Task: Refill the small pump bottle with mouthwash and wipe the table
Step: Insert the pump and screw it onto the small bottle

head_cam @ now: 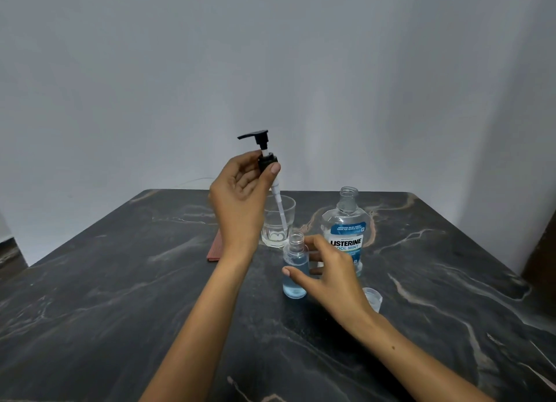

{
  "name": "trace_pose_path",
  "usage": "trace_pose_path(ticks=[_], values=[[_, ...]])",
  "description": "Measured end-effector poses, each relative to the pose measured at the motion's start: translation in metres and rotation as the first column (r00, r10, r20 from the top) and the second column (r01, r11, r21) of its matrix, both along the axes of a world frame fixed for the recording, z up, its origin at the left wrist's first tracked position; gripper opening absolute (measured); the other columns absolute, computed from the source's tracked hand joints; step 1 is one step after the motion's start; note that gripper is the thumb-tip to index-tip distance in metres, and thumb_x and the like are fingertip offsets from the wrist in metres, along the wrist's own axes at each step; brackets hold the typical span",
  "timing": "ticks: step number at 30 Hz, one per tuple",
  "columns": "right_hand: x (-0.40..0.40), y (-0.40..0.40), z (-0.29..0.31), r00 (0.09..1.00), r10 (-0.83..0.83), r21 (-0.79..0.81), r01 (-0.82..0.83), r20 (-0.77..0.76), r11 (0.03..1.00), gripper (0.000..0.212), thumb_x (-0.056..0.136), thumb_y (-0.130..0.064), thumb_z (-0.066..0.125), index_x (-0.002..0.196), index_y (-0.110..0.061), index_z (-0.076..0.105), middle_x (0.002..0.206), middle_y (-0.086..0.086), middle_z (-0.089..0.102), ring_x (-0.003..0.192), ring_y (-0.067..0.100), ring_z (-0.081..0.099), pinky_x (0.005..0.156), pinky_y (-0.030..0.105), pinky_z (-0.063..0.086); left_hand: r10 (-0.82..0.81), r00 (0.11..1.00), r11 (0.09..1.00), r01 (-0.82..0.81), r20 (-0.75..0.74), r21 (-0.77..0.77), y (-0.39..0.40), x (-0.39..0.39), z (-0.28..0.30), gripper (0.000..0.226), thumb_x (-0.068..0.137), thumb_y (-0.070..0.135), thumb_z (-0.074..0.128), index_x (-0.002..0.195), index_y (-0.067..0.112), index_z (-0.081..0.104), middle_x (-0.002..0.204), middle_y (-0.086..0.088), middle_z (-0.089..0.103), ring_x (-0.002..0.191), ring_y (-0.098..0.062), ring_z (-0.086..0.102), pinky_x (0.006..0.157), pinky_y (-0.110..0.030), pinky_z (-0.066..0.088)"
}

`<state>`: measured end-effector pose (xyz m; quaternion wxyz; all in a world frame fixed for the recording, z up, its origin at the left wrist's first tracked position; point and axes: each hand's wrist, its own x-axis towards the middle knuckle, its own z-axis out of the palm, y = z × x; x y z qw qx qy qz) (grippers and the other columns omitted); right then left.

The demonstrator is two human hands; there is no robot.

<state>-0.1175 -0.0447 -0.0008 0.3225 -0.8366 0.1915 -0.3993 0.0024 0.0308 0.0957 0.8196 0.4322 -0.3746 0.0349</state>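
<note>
My left hand [240,197] pinches the black collar of the pump head [263,149] and holds it up above the table, its white dip tube slanting down in front of the glass. The small clear pump bottle [294,269] stands uncapped on the dark marble table [120,296], holding pale blue mouthwash. My right hand [331,278] is right beside the bottle, thumb in front and fingers behind it, loosely curved; whether it touches the bottle I cannot tell. The large mouthwash bottle [346,230] stands open, without its cap, just behind my right hand.
An empty drinking glass [278,224] stands behind the small bottle. A reddish folded cloth [215,248] lies left of the glass, mostly hidden by my left wrist. A clear cap [373,299] sits on the table right of my right wrist. A grey wall backs the table.
</note>
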Motion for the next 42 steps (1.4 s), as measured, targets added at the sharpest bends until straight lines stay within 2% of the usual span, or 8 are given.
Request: trace_pose_path(ticks=[7,13,20,23,29,35,37,42], values=[[0.001,-0.001,-0.002,1.0,-0.012,-0.001,0.012,0.004,1.0,0.045,0.071,-0.034,0.08,0.109,-0.025,0.057,0.106,-0.015,0.064,0.095,0.0,0.061,0.076,0.017,0.055,-0.081,0.996,0.996,0.082,-0.04,0.027,-0.007,-0.009,-0.025,0.027,0.076,0.007,0.076,0.102,0.009,0.067,0.093,-0.004,0.073,0.091,-0.014,0.071,0.079,-0.021,0.053],[0.001,-0.002,-0.002,1.0,-0.016,-0.016,0.017,0.008,1.0,0.046,0.071,-0.033,0.08,0.11,-0.023,0.057,0.107,-0.011,0.066,0.095,0.001,0.062,0.077,0.018,0.055,-0.181,0.983,0.972,0.182,-0.017,0.15,-0.004,-0.012,-0.054,0.029,0.074,0.007,0.077,0.098,0.021,0.068,0.09,0.008,0.075,0.09,-0.007,0.07,0.076,-0.013,0.051],[0.001,-0.003,0.0,1.0,0.004,-0.004,-0.003,0.016,1.0,0.045,0.071,-0.03,0.081,0.109,-0.021,0.058,0.104,-0.008,0.068,0.094,0.002,0.063,0.076,0.021,0.056,-0.274,0.962,0.903,0.252,0.014,0.349,0.005,-0.008,-0.077,0.032,0.073,0.011,0.077,0.102,0.021,0.067,0.102,0.0,0.073,0.101,-0.015,0.068,0.086,-0.023,0.054],[0.001,-0.002,0.0,1.0,0.005,-0.004,-0.005,0.02,1.0,0.043,0.07,-0.028,0.081,0.105,-0.021,0.059,0.099,-0.01,0.069,0.092,0.0,0.063,0.074,0.018,0.055,-0.194,0.979,0.897,0.15,0.067,0.416,0.005,-0.01,-0.074,0.039,0.063,0.024,0.084,0.098,0.021,0.068,0.099,0.001,0.073,0.1,-0.011,0.068,0.091,-0.026,0.053],[0.001,-0.001,0.0,1.0,0.019,0.03,-0.02,0.018,0.999,0.046,0.07,-0.03,0.081,0.109,-0.022,0.058,0.098,-0.014,0.066,0.092,-0.003,0.062,0.075,0.015,0.054,0.044,0.974,0.873,-0.145,0.221,0.465,-0.004,-0.016,-0.065,0.032,0.059,0.034,0.087,0.078,0.022,0.063,0.075,0.011,0.067,0.072,0.0,0.063,0.066,-0.017,0.051],[0.0,-0.002,0.0,0.998,0.043,0.115,-0.047,0.037,0.992,0.051,0.067,-0.03,0.083,0.112,-0.024,0.058,0.103,-0.014,0.068,0.096,-0.005,0.062,0.075,0.014,0.054,-0.41,0.911,0.79,0.333,0.04,0.515,0.011,0.008,-0.056,0.028,0.062,0.018,0.08,0.089,0.016,0.072,0.09,-0.002,0.076,0.087,-0.014,0.072,0.076,-0.02,0.056],[0.0,-0.002,0.0,0.998,0.043,0.136,-0.049,0.043,0.99,0.053,0.066,-0.03,0.084,0.112,-0.024,0.058,0.105,-0.013,0.068,0.097,-0.003,0.063,0.076,0.014,0.054,-0.463,0.886,0.76,0.379,0.031,0.528,0.013,0.011,-0.055,0.032,0.059,0.018,0.082,0.089,0.016,0.072,0.093,-0.003,0.076,0.09,-0.016,0.072,0.078,-0.022,0.056],[0.0,-0.004,-0.001,0.998,0.026,0.172,-0.035,0.054,0.984,0.048,0.064,-0.03,0.085,0.102,-0.026,0.057,0.098,-0.012,0.068,0.094,-0.002,0.064,0.075,0.016,0.055,-0.196,0.978,0.851,0.131,0.075,0.509,0.002,-0.007,-0.056,0.034,0.048,0.038,0.084,0.074,0.021,0.07,0.081,-0.008,0.074,0.072,-0.017,0.068,0.069,-0.029,0.056]])
